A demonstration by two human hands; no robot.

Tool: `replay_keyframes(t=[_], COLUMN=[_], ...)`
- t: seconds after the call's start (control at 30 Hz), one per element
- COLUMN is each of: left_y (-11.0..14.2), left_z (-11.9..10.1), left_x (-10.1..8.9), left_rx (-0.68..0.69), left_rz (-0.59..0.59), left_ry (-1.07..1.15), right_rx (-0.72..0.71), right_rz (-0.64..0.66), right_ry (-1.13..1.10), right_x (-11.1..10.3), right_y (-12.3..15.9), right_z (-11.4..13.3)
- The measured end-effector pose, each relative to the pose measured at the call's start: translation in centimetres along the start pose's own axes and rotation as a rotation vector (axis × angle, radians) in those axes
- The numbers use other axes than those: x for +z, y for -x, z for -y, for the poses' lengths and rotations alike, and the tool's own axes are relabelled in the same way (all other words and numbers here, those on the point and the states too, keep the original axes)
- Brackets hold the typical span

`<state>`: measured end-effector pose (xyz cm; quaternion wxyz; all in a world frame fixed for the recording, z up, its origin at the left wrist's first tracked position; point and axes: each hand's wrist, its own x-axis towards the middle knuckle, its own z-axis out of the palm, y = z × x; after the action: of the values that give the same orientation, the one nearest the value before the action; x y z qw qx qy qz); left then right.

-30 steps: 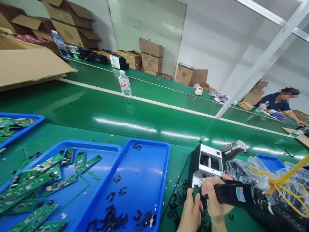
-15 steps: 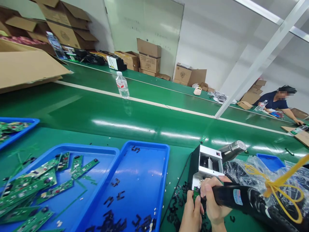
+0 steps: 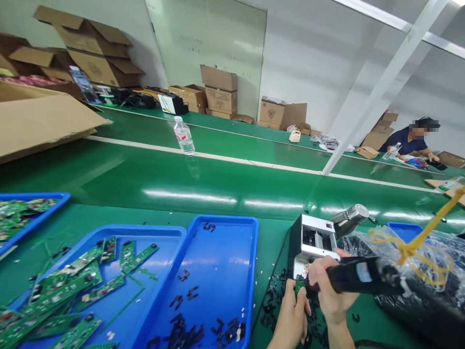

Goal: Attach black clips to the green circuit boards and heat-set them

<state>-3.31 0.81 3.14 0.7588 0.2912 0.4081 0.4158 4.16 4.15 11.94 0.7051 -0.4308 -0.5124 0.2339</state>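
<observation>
At the lower right, my left hand (image 3: 292, 317) pinches a small green circuit board (image 3: 300, 286), held upright. My right hand (image 3: 329, 291) is wrapped round a black electric screwdriver (image 3: 363, 275), whose tip sits against the board. Just behind both hands stands a small white and black machine (image 3: 314, 240) with a metal cylinder (image 3: 350, 219) on its right side. Several small black plastic parts (image 3: 271, 303) lie scattered on the green belt around my hands.
A blue tray (image 3: 214, 276) with black parts and a blue tray (image 3: 152, 271) of green boards sit to the left. A clear bag (image 3: 417, 261) tied with yellow cord lies at right. A water bottle (image 3: 183, 135) stands farther back. A seated person (image 3: 410, 143) works far right.
My view shifted a little, so everything sits slightly higher and farther right. My hands keep the same hold on the board and the screwdriver. The far person's arm drew in.
</observation>
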Motion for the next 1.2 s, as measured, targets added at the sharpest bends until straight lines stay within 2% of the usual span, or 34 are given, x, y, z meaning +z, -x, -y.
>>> replay_keyframes(t=[0.07,0.13,0.2,0.3,0.4,0.43,0.5,0.57,0.63,0.7,0.87,0.93,1.0,1.2], left_y=[1.0,2.1,3.2,4.3,5.1,5.3,5.6,5.7,5.6,5.6,5.6,5.6,5.5,4.9], left_z=[-1.2,-2.7,-4.3,-6.0,-6.7,-6.9,-7.5,-8.2,-8.8,-9.2,-8.6,-8.2,-7.8,-6.4], left_x=[-1.3,-3.2,-5.5,-9.0,-11.4,-11.8,-11.8,-11.2,-10.3,-9.7,-10.1,-10.4,-10.2,-9.1], left_rx=[0.031,0.084,0.172,0.294,0.254,0.231,0.234,0.281,0.304,0.278,0.234,0.199,0.165,0.165], left_rz=[-0.011,-0.046,-0.151,-0.339,-0.468,-0.512,-0.567,-0.548,-0.477,-0.419,-0.268,-0.256,-0.293,-0.379], left_ry=[-0.082,-0.182,-0.297,-0.373,-0.278,-0.23,-0.141,-0.07,-0.019,0.025,0.091,0.097,0.072,0.048], right_rx=[0.018,0.071,0.114,0.18,0.1,-0.002,-0.054,0.006,0.087,0.16,0.301,0.344,0.383,0.552], right_rz=[-0.085,-0.1,-0.11,-0.135,-0.213,-0.251,-0.199,0.024,0.226,0.371,0.593,0.648,0.666,0.523], right_ry=[-0.029,0.067,0.226,0.322,0.433,0.532,0.575,0.585,0.606,0.644,0.72,0.706,0.665,0.432], right_x=[-0.5,-1.1,-1.7,-2.5,-3.0,-3.1,-3.1,-2.6,-1.7,-0.5,1.3,1.4,1.4,0.8], right_y=[-0.4,-0.5,-0.2,1.5,4.6,5.9,8.3,10.4,11.9,12.9,13.9,14.0,13.9,12.0], right_z=[0.5,0.5,0.0,-1.1,-1.9,-2.1,-2.3,-2.6,-3.2,-4.0,-5.8,-6.1,-6.0,-5.2])
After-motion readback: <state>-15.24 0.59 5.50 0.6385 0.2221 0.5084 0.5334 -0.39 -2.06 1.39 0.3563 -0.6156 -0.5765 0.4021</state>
